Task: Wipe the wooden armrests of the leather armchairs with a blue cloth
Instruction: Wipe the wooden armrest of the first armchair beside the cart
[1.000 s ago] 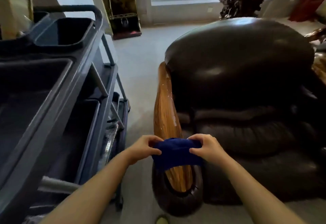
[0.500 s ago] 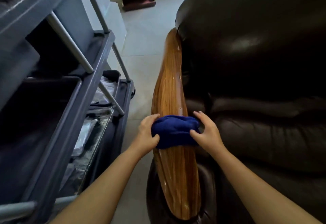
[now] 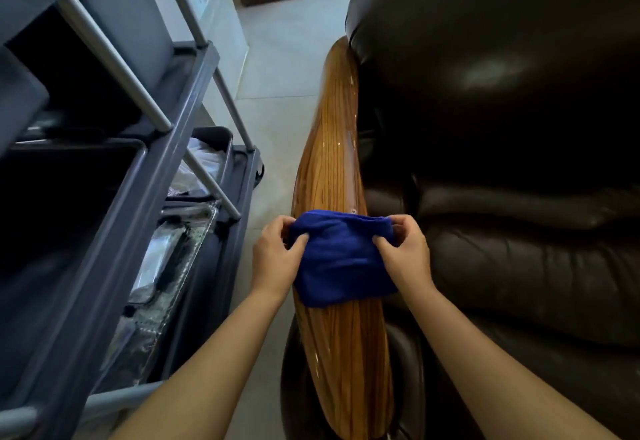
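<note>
1. Cloth first: the blue cloth lies flat across the wooden armrest, about halfway along it.
2. The armrest is long and thin. It runs from near the person to far away, along the left side of the leather armchair.
3. The left hand pinches the left edge of the cloth, fingers closed on it.
4. The right hand pinches the right edge the same way, fingers shut tight on the cloth.
5. Both hands are just as close to the cloth. It sits right between them and touches both.
6. Most of the bare wood is on the far side of the fingers, so I think the next wipe should go away from the person, along the wood.
7. A grey cart stands just to the left, close to the left arm.
</note>
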Demonstrator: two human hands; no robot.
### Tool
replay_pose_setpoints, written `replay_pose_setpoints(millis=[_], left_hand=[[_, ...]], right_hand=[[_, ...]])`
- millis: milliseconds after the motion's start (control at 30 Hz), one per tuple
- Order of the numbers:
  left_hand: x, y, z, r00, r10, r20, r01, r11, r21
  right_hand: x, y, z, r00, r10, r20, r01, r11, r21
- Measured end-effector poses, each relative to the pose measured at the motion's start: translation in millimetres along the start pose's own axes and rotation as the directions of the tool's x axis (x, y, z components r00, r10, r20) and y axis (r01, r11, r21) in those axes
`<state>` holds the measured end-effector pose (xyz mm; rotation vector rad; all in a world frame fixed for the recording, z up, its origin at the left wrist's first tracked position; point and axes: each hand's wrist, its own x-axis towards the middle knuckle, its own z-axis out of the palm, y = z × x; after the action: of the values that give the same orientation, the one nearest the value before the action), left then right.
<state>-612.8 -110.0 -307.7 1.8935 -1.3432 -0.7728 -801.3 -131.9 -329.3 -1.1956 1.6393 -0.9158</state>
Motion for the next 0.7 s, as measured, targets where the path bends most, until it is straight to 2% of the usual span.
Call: replay_pose_setpoints(millis=[67, 100, 133, 200, 267, 400, 700], left_hand=[[-4.0, -0.8, 8.9, 0.985, 0.12, -0.124, -0.096, 0.978, 0.185], [-8.0, -0.3, 15.4, 0.968, 0.207, -0.145, -0.151, 0.934, 0.324], [-12.5, 0.5, 22.5, 0.951, 0.29, -0.109, -0.215, 0.87, 0.443], [-19.5, -2.5, 38.6, 0.932, 0.358, 0.058, -0.324, 0.751, 0.576], [-20.5, -10.5, 51.9, 0.943, 0.294, 0.157, -0.328, 0.733, 0.596], [-11.3, -18.6, 59.9, 0.959, 0.252, 0.126, -0.277, 0.757, 0.591], [38.0, -3.8, 55.4, 0.966, 0.223, 0.128, -0.257, 0.847, 0.465]], right_hand=[[-3.5, 1.1, 7.7, 0.987, -0.134, -0.091, 0.111, 0.969, -0.22], [-7.9, 2.4, 13.0, 0.967, -0.238, -0.094, 0.191, 0.916, -0.352], [-13.2, 4.0, 18.8, 0.943, -0.328, -0.057, 0.268, 0.85, -0.454], [-22.2, 10.2, 30.2, 0.917, -0.394, 0.058, 0.356, 0.747, -0.561], [-24.8, 19.8, 40.9, 0.929, -0.356, 0.102, 0.342, 0.721, -0.603], [-15.5, 27.6, 52.7, 0.942, -0.332, 0.044, 0.285, 0.723, -0.63], [30.8, 2.5, 62.5, 0.942, -0.331, 0.058, 0.291, 0.717, -0.634]])
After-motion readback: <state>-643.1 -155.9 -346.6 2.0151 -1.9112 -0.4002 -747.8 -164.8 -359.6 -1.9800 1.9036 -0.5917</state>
